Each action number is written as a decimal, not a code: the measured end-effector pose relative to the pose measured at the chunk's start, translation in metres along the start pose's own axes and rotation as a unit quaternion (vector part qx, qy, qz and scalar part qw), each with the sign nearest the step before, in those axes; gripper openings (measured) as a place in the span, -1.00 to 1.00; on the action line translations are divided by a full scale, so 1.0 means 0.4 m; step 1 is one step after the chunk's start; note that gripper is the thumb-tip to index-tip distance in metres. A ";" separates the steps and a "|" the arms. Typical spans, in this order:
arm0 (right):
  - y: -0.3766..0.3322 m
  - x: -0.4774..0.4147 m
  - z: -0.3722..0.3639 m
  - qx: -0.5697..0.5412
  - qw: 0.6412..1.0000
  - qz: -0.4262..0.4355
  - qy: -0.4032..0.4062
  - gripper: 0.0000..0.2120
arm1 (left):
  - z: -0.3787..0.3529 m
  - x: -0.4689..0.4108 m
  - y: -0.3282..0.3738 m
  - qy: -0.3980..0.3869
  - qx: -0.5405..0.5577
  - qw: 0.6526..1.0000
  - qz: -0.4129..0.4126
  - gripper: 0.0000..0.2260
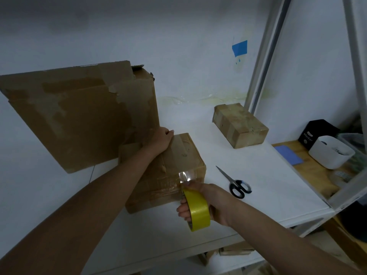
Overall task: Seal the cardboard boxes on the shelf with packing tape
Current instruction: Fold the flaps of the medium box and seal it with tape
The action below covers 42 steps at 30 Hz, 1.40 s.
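Observation:
A small cardboard box (178, 155) sits on the white shelf (258, 185) in front of me. My left hand (159, 140) rests on its far top edge, fingers curled over the rim. My right hand (208, 203) grips a yellow roll of packing tape (197, 210) at the box's near right corner. A clear strip of tape (185, 176) runs from the roll up onto the box top. A large worn cardboard box (79, 116) stands behind on the left. Another small taped box (240, 125) lies at the back right.
Black-handled scissors (236, 184) lie on the shelf right of the box. On a wooden surface at the right stand a white tub (331, 151), a black marker box (315, 133) and a blue pad (289, 155). A metal shelf post (264, 62) rises behind.

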State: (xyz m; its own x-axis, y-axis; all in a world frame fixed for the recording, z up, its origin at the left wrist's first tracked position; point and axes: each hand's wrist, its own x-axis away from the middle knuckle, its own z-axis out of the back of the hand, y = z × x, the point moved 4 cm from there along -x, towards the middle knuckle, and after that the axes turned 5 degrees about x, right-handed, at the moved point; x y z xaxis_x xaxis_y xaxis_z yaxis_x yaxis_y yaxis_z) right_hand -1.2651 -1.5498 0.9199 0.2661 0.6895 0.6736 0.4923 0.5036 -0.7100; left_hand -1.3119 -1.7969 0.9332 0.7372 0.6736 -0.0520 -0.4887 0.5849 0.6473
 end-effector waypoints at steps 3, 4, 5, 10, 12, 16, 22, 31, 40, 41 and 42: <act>-0.001 -0.007 0.000 -0.005 1.000 -0.006 -0.004 -0.61 | -0.003 0.006 0.010 -0.026 -0.060 0.997 0.035 -0.49; -0.001 -0.007 0.000 -0.007 1.000 -0.008 -0.004 -0.61 | -0.002 0.011 0.014 -0.030 -0.090 0.994 0.052 -0.45; -0.002 -0.009 -0.001 -0.008 1.000 -0.009 -0.005 -0.62 | 0.000 0.012 0.016 -0.033 -0.116 0.991 0.061 -0.43; -0.001 -0.013 0.002 -0.013 1.000 -0.011 -0.010 -0.63 | 0.014 -0.002 0.037 0.049 0.012 0.989 -0.138 -0.81; -0.002 -0.014 0.004 -0.014 1.000 -0.013 -0.013 -0.64 | 0.004 0.008 0.050 -0.001 0.045 0.984 -0.175 -0.85; -0.002 -0.021 0.008 -0.010 1.000 -0.015 -0.017 -0.64 | 0.011 0.022 0.039 -0.081 0.004 0.990 -0.115 -0.57; 0.005 -0.027 0.013 0.001 1.000 -0.011 -0.017 -0.63 | 0.063 0.096 0.040 -0.126 -0.065 0.974 -0.176 -0.46; 0.001 -0.032 0.017 0.014 1.000 -0.003 -0.002 -0.63 | 0.053 0.163 0.028 -0.298 -0.316 0.889 -0.143 0.24; -0.024 0.018 0.011 0.029 0.999 0.035 0.014 -0.62 | 0.068 0.154 0.060 -0.289 -0.322 0.890 -0.145 0.08; -0.035 0.027 0.014 0.038 0.998 0.047 0.024 -0.62 | 0.072 0.150 0.064 -0.301 -0.299 0.895 -0.136 0.07; -0.050 0.040 0.016 0.048 0.997 0.057 0.035 -0.61 | 0.080 0.149 0.072 -0.317 -0.266 0.901 -0.125 0.04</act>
State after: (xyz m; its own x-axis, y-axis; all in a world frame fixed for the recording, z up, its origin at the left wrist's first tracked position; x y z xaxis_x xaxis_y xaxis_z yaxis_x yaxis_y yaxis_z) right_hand -1.2761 -1.5455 0.9434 0.3738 0.7090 0.5980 0.3756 0.4738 -0.7965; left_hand -1.2673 -1.7542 0.9730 0.8913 0.1949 0.4094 -0.3000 0.9305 0.2101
